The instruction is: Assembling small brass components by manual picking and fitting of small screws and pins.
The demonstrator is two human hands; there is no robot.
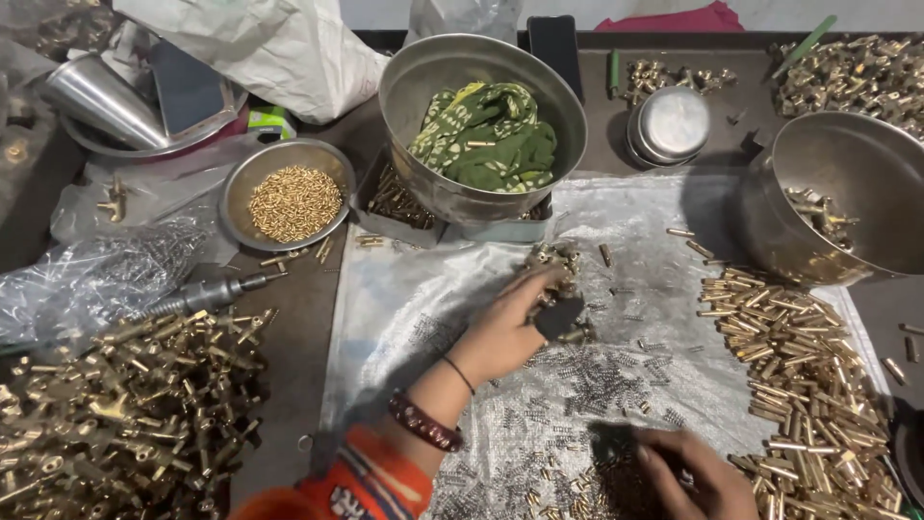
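Observation:
My left hand point(515, 323) reaches out over a clear plastic sheet point(414, 299) and closes its fingers on a small dark block point(560, 316) beside a cluster of brass fittings point(553, 258). Low at the front, my right hand point(698, 472) rests on the sheet with its fingers curled over small brass pieces point(558, 496); what it grips is hidden. Tiny steel springs point(602, 376) lie scattered between the two hands. A bracelet and a thin band sit on my left wrist.
A heap of brass pins point(804, 376) lies right, brass tee fittings point(115, 414) left. A steel pot with green cloth point(481, 125) stands at the back, a shallow bowl of brass bits point(289, 197) beside it, a large tilted pot point(847, 193) far right, a power driver point(197, 297) left.

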